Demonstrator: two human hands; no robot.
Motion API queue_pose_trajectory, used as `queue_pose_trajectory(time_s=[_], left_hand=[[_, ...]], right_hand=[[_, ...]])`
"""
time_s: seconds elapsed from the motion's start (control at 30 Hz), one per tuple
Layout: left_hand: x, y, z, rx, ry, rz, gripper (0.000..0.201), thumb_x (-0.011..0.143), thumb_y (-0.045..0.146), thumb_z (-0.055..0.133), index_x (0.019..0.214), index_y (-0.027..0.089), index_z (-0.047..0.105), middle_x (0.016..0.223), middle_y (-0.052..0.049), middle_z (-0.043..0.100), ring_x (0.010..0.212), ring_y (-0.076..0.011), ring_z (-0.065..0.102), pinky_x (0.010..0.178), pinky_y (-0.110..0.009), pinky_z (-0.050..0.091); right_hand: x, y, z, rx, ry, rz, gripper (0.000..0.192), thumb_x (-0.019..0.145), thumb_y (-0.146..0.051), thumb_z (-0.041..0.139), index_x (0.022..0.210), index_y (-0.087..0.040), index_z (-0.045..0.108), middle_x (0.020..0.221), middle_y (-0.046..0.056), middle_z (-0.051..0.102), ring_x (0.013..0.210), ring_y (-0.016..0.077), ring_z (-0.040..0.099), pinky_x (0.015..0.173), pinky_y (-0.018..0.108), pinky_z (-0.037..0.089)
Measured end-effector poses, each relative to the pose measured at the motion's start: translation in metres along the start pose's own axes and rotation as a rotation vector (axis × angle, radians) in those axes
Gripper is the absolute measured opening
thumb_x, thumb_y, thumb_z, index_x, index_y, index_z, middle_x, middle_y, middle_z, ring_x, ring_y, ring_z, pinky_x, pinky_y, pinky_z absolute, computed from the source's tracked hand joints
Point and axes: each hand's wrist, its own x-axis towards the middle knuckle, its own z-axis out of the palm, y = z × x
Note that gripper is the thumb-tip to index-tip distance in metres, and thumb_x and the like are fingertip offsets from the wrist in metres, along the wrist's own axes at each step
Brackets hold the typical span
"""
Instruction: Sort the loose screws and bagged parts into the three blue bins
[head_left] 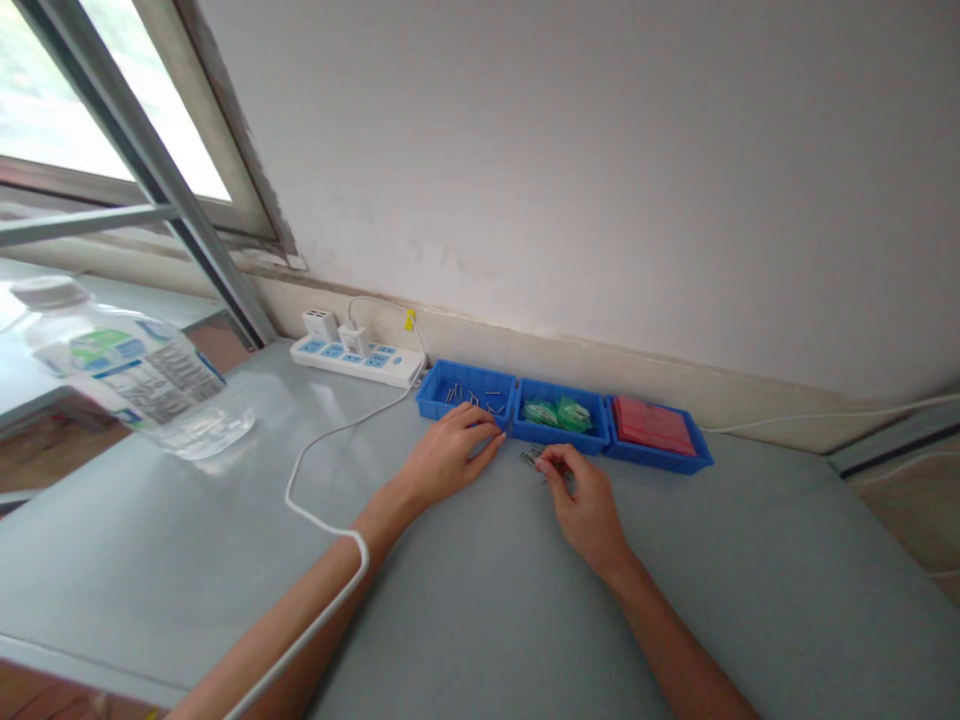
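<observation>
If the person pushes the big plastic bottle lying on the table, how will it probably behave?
The plastic bottle lies on its side on the grey table, so a sideways push would probably roll it. It looks clear and mostly empty, so likely light for its size. Its thin walls may dent when squeezed.

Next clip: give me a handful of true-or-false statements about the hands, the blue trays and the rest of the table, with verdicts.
1. Three blue trays stand in a row by the wall. True.
2. The right hand pinches small metal pieces on the table. True.
3. The left hand rests inside the red-filled tray. False: it lies on the table before the leftmost tray, which holds small metal parts.
4. The middle tray holds red sheets. False: it holds green packets.
5. A power strip lies left of the trays. True.
</observation>
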Motion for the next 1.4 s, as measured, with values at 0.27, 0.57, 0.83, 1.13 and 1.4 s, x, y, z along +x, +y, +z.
queue_pose_trajectory(time_s=[0.27, 0.57, 0.83, 1.13, 1.4], left_hand=[[0.002, 0.015, 0.007, -0.020, -0.097, 0.076, 0.024, 0.104, 0.026, 0.050, 0.104, 0.017, 0.072, 0.103, -0.009, 0.071, 0.098, -0.0219, 0.065, 0.088, -0.036, 0.055], [0.000, 0.031, 0.014, -0.072, -0.100, 0.053, 0.029, 0.103, 0.038, 0.054, 0.120, 0.019, 0.069, 0.110, -0.009, 0.073, 0.100, -0.0221, 0.067, 0.089, -0.036, 0.056], [0.001, 0.032, 0.015, -0.031, -0.104, 0.160, 0.027, 0.106, 0.031, 0.047, 0.099, 0.019, 0.070, 0.092, -0.005, 0.072, 0.089, -0.0182, 0.067, 0.082, -0.031, 0.053], [0.005, -0.026, 0.003, 0.217, 0.271, -0.122, 0.027, 0.101, 0.037, 0.057, 0.103, 0.016, 0.073, 0.097, -0.009, 0.070, 0.092, -0.0237, 0.063, 0.084, -0.039, 0.055], [0.003, 0.006, 0.010, 0.099, 0.107, 0.080, 0.021, 0.102, 0.028, 0.054, 0.109, 0.018, 0.071, 0.103, -0.008, 0.070, 0.096, -0.0215, 0.063, 0.088, -0.036, 0.055]], right_hand=[[0.011, 0.006, -0.017, 0.659, 0.261, 0.397, 0.039, 0.071, -0.049, 0.085, 0.093, -0.020, 0.071, 0.073, 0.003, 0.074, 0.067, 0.0162, 0.066, 0.067, 0.030, 0.052], [0.005, 0.000, -0.017, 0.392, 0.162, 0.245, 0.029, 0.088, -0.046, 0.070, 0.104, -0.022, 0.066, 0.066, -0.002, 0.067, 0.064, 0.0166, 0.064, 0.065, 0.029, 0.051], [-0.002, -0.002, -0.012, 0.159, 0.018, 0.073, 0.025, 0.097, -0.040, 0.059, 0.114, -0.022, 0.063, 0.075, 0.001, 0.071, 0.073, 0.0196, 0.070, 0.073, 0.031, 0.053], [0.000, 0.004, -0.019, 0.024, 0.083, 0.083, 0.022, 0.098, -0.038, 0.056, 0.109, -0.021, 0.066, 0.078, 0.003, 0.073, 0.073, 0.0206, 0.069, 0.068, 0.030, 0.051], [0.002, 0.011, -0.036, -0.356, -0.045, -0.184, 0.017, 0.089, -0.012, 0.056, 0.097, -0.019, 0.069, 0.089, 0.007, 0.068, 0.088, 0.0240, 0.064, 0.083, 0.039, 0.053]])
